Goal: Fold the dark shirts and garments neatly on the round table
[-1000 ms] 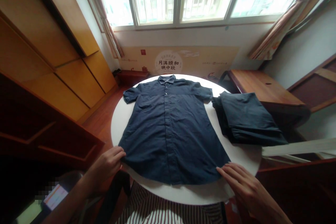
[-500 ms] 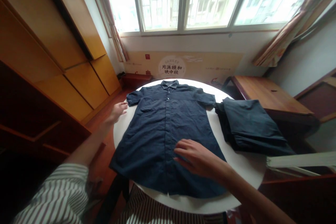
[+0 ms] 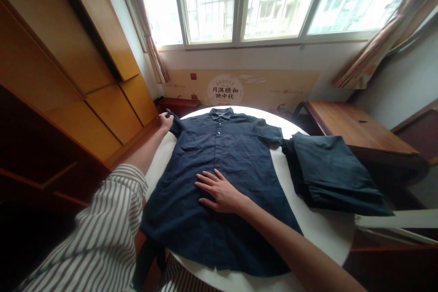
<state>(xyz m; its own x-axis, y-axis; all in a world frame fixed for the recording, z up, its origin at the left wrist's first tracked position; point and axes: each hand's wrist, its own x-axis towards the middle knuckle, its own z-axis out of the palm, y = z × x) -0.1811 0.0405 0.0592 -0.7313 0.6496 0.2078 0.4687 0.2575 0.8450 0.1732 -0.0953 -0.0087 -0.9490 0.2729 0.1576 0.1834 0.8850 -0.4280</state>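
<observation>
A dark navy short-sleeved shirt [image 3: 191, 164] lies front up and buttoned on a round white table [image 3: 321, 228], its collar toward the window. My left hand [image 3: 165, 121] grips the cuff of the shirt's left-side sleeve and holds it slightly raised off the table edge. My right hand [image 3: 221, 191] lies flat on the middle of the shirt front, fingers spread. The sleeve on the right side rests on the table, near a stack of folded dark clothes [image 3: 328, 169].
A wooden desk [image 3: 359, 127] stands behind the folded clothes at the right. Yellow wooden cabinets [image 3: 109, 109] line the left side. Beyond the table are a wall banner [image 3: 273, 84] and a barred window [image 3: 208, 4]. A pale frame-like object [image 3: 404, 219] is at the lower right.
My left hand has moved up from beside the sleeve and taken hold of its cuff, lifting it. My right hand has shifted left and flattened onto the shirt with fingers spread.
</observation>
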